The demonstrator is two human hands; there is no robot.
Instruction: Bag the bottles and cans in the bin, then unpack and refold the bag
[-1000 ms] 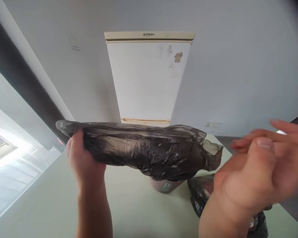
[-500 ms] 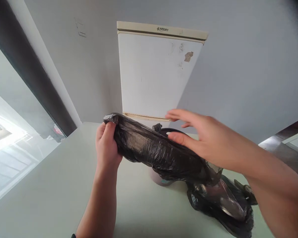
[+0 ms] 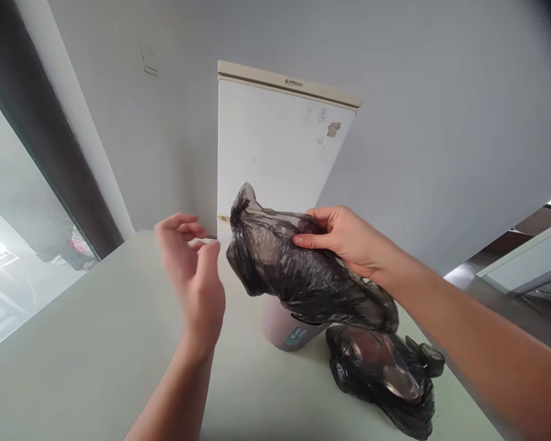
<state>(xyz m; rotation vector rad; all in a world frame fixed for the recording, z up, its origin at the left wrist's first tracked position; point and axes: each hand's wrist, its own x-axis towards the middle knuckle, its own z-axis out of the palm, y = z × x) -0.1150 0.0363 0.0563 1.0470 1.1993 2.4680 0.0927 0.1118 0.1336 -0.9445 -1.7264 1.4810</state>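
A black plastic bag (image 3: 303, 282), filled and long in shape, is held up in front of me over the table. A knotted tuft rises at its left end. My right hand (image 3: 344, 239) grips the bag from above and behind, thumb on the near side. To the left of the knot, my left hand (image 3: 193, 269) is apart from the bag, its fingers loosely bent and nothing in them; it is slightly blurred. Behind and below the held bag stands a mauve bin (image 3: 284, 327), its upper part hidden. A second filled black bag (image 3: 386, 380) lies on the table, with shiny can-like ends showing through.
The pale green table (image 3: 257, 392) spreads beneath. Beyond it stands a white refrigerator (image 3: 275, 147) against a grey wall (image 3: 408, 122). A dark frame (image 3: 59, 122) beside bright glass runs along the left.
My left hand has let go of the bag's left end and drawn left. My right hand, open above the bag before, now grips it. The view has shifted slightly.
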